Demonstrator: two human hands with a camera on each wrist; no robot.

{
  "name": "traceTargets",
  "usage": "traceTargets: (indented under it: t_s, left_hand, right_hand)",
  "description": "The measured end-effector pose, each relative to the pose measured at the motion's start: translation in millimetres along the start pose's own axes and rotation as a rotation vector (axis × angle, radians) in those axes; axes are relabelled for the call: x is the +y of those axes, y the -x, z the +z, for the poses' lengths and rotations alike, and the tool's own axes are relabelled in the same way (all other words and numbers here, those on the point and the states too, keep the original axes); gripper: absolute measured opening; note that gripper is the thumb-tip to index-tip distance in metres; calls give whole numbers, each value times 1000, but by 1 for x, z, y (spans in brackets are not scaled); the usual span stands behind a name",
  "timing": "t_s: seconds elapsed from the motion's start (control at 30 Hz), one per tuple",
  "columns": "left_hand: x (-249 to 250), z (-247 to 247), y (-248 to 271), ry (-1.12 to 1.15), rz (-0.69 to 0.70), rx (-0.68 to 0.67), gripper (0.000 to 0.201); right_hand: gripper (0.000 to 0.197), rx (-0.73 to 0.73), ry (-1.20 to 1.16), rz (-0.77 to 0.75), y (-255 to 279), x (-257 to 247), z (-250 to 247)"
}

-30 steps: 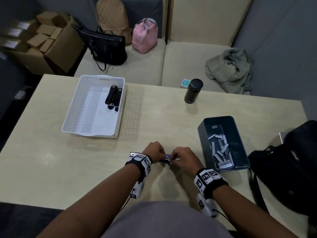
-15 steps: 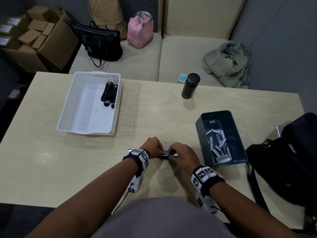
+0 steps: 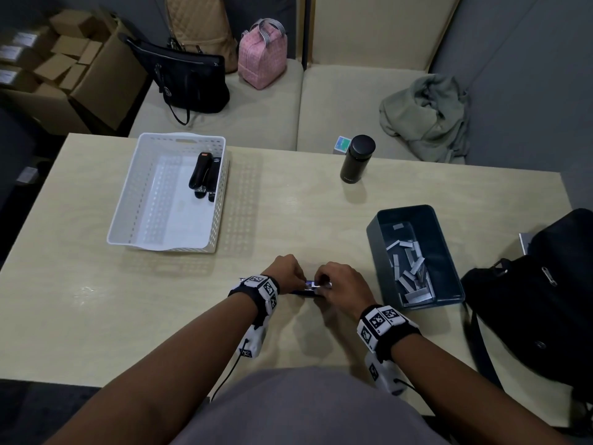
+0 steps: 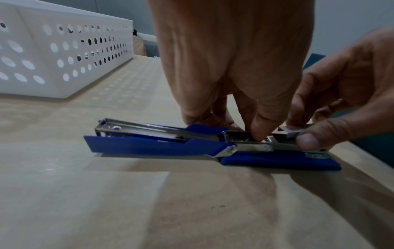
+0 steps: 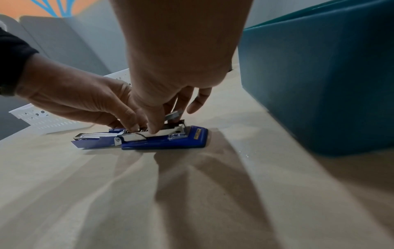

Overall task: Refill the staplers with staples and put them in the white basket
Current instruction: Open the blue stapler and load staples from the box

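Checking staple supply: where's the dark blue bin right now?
Head view: the dark blue bin sits on the table's right side, just right of the right hand, beside the black bag.

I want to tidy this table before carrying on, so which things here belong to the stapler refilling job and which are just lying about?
Job:
- opened blue metal stapler, under both hands
- grey staple strip, pinched by right hand
- left hand
- dark teal plastic bin of staples
- white perforated plastic basket
- two black staplers inside

Lying about:
- black cylindrical flask
- black bag
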State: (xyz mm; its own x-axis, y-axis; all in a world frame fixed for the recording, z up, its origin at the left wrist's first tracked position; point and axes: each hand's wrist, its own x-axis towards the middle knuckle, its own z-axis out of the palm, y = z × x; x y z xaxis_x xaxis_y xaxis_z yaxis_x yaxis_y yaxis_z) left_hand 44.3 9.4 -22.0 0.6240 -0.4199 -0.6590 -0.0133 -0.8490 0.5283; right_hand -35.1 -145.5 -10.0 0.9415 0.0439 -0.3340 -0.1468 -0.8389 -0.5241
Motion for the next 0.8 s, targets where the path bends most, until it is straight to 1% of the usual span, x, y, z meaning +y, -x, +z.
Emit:
traceTargets:
  t_s: [0.5,0.63,0.8]
  left_hand:
    - [-2,0,-2,-26,34,-7,19]
    - [-3,0,-3,-45,48,-7,19]
    - [-4,-2,-1,-133,98,-31,21]
  right_hand:
    - [16,-12,49,-10,1,-3,5]
    - [25,-33,47,-24,4,0,5]
    - [33,15,-21,72,8,8,5]
